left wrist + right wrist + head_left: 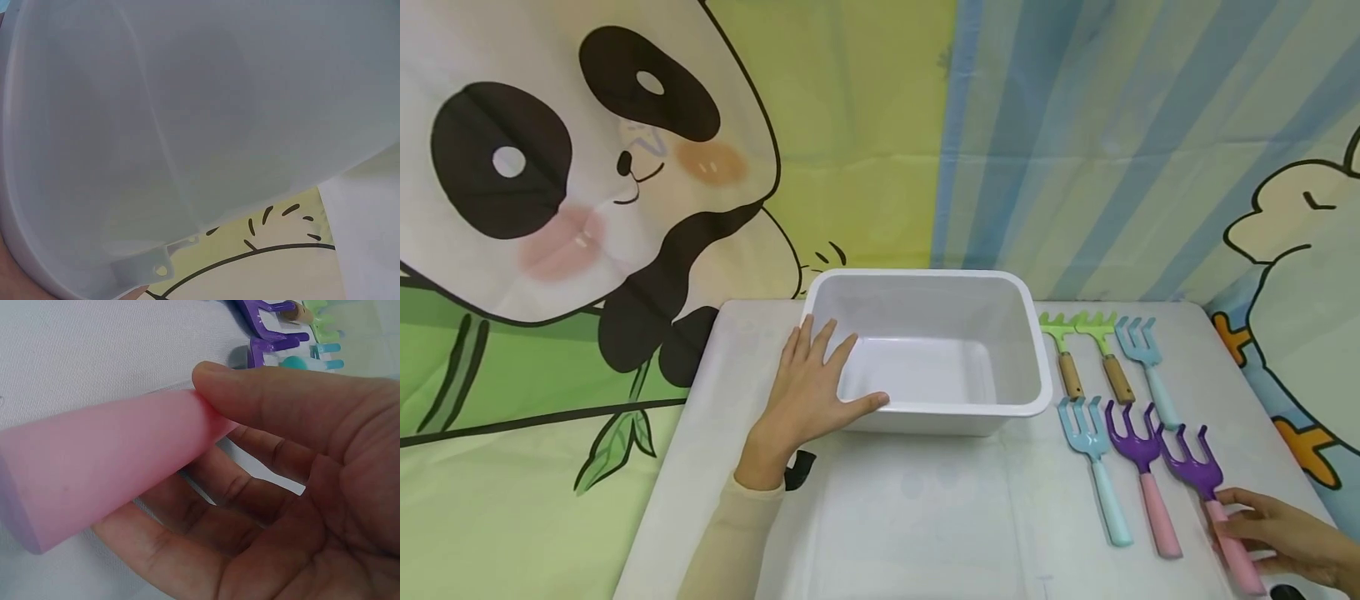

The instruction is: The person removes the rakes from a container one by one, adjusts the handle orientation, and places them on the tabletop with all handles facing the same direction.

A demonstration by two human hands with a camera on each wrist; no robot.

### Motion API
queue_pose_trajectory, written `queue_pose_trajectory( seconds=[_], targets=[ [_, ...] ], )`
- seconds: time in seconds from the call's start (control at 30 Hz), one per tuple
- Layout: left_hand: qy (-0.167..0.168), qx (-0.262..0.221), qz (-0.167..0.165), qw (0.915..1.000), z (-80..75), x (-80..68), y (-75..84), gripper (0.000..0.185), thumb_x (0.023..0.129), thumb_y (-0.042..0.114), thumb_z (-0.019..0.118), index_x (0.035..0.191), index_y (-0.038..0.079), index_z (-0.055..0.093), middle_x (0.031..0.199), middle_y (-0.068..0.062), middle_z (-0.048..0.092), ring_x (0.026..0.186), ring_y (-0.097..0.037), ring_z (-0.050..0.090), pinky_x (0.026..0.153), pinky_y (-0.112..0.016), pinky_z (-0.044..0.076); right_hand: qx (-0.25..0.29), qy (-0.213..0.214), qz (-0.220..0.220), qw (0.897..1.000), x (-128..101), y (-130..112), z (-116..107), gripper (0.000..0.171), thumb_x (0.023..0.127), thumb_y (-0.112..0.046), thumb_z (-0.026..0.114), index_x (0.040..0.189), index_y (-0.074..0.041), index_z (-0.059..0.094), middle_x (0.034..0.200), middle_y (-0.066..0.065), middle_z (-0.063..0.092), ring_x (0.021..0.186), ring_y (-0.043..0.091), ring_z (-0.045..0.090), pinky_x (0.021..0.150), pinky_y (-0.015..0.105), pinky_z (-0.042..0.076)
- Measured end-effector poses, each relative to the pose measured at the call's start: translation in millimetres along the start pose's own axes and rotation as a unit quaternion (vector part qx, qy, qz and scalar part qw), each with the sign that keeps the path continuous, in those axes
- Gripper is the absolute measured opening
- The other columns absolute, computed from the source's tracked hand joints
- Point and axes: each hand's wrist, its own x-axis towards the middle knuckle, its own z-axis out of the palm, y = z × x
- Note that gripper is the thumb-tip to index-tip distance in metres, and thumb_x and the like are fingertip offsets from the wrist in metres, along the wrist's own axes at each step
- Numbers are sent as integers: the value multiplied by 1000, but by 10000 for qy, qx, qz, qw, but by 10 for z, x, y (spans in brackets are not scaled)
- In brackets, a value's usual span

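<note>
A white plastic bin (936,409) stands at the back middle of the table with nothing inside. My left hand (808,392) rests over its left rim, fingers spread, the thumb along the front edge. In the left wrist view the bin's outer wall (206,112) fills most of the picture. At the lower right my right hand (1281,533) holds a purple hand rake (1201,477) by its pink handle. The right wrist view shows the thumb on top of the handle (106,459) and the fingers curled beneath. The rake's tines point toward the back.
Left of the held rake lie a second purple hand rake (1159,508) and a light blue one (1107,496). Behind them are two green rakes with wooden handles (1070,375) (1117,379) and another blue rake (1161,396). A printed cloth (865,150) hangs behind the table.
</note>
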Motion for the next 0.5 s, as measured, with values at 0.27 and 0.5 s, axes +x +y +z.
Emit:
queue_pose_trajectory(
  seconds=[0.27, 0.5],
  targets=[
    [-26, -10, -56, 10000, -31, -45, -2, 104, 78, 90, 42, 148, 13, 50, 157, -19, 32, 150, -43, 5, 119, -52, 1, -104, -54, -146, 9998, -8, -158, -13, 62, 100, -17, 61, 137, 14, 21, 108, 22, 52, 90, 30, 57, 81, 45, 57],
    [-63, 3, -72, 10000, -57, -59, 28, 104, 78, 90, 42, 148, 13, 49, 158, -19, 32, 150, -42, 5, 119, -53, 1, -451, -3, -125, 9989, -5, -306, -66, 67, 101, -21, 61, 135, 17, 18, 106, 21, 55, 89, 30, 57, 80, 45, 57]
  ],
)
